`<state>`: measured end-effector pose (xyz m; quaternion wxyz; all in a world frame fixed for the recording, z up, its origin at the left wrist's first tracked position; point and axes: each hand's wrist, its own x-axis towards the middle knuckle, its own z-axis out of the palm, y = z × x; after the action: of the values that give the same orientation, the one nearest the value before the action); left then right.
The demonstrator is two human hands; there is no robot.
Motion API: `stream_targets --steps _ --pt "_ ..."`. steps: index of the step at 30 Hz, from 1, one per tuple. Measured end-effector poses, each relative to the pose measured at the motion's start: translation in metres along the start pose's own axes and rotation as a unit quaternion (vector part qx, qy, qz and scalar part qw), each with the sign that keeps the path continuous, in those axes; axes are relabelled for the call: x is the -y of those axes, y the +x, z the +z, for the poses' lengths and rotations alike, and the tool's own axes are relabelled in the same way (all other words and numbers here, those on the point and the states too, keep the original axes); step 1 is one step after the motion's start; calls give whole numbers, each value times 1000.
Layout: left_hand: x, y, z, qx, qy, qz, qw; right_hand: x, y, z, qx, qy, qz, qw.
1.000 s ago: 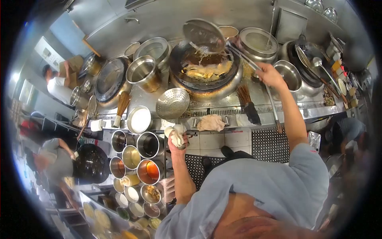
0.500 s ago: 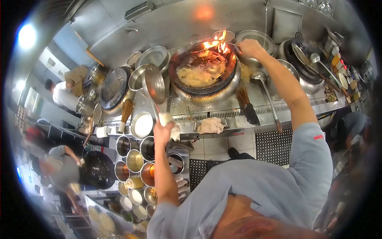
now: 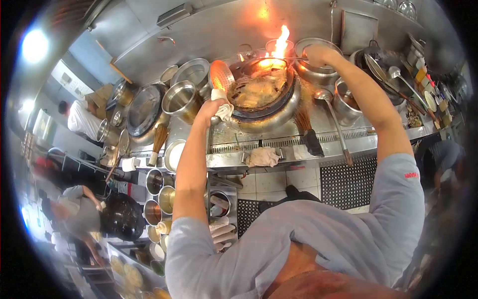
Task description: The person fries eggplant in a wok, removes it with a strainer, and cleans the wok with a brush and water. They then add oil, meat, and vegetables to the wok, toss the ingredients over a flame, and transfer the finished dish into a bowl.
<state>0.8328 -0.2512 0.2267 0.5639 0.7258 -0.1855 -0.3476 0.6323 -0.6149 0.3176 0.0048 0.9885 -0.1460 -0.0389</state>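
Observation:
My left hand (image 3: 211,110) is closed around a folded white cloth (image 3: 222,104) at the wok's left edge. Just above the cloth stands a perforated strainer (image 3: 222,76), glowing orange; cloth and fingers hide where its handle runs. My right hand (image 3: 321,55), blurred, is wrapped around the end of a thin metal handle (image 3: 295,59) that reaches left over the wok. The handle's far end is lost in flame and glare. In the wok (image 3: 266,110), brownish pieces of food (image 3: 261,90) lie beneath flames (image 3: 281,46) at the back rim.
A ladle (image 3: 332,114) leans on the steel counter beside a brush (image 3: 304,127). Metal pots (image 3: 182,101) stand left of the wok, and another pot (image 3: 347,102) stands to its right. Sauce containers (image 3: 154,182) are at lower left. Co-workers (image 3: 82,117) are at the left.
My left hand has moved up with the cloth to the wok's edge, and the strainer has shifted right to the rim. Flames have risen higher. My right hand has moved slightly right.

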Motion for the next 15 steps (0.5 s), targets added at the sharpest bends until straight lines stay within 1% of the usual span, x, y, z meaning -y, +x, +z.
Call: stream_targets --steps 1,2,3,4,5,6,8,9,10,11,12,13,14,15 --pt "-2 -1 1 30 -46 -24 998 0 -6 -2 54 -15 -16 998" --pt "-5 -4 4 31 -45 -25 998 -4 -9 6 54 -15 -16 998" --pt "-7 -8 7 59 -90 -49 993 -10 -12 19 97 87 40 991" --pt "-7 -10 8 88 -134 -74 984 -14 -14 31 138 188 95 968" --pt "-4 -11 9 116 -124 -71 983 -4 -23 34 139 189 95 967" --pt "1 -10 14 116 -124 -74 983 14 -42 37 125 294 128 939" --pt "10 -6 35 87 -218 -71 969 35 -66 60 96 471 180 859" --pt "14 -4 43 87 -218 -72 969 42 -71 82 81 543 197 812" --pt "17 -3 50 96 -254 -67 960 55 -81 97 61 606 188 770" --pt "19 0 58 106 -289 -61 949 63 -84 122 50 565 195 800" --pt "20 1 65 117 -324 -57 937 86 -100 125 30 648 169 742" --pt "18 2 73 119 -322 -55 938 111 -112 131 -13 645 187 741" --pt "17 2 80 103 -329 -54 937 134 -116 138 -27 639 217 738" --pt "18 0 87 87 -334 -57 937 149 -119 149 -28 626 206 752"
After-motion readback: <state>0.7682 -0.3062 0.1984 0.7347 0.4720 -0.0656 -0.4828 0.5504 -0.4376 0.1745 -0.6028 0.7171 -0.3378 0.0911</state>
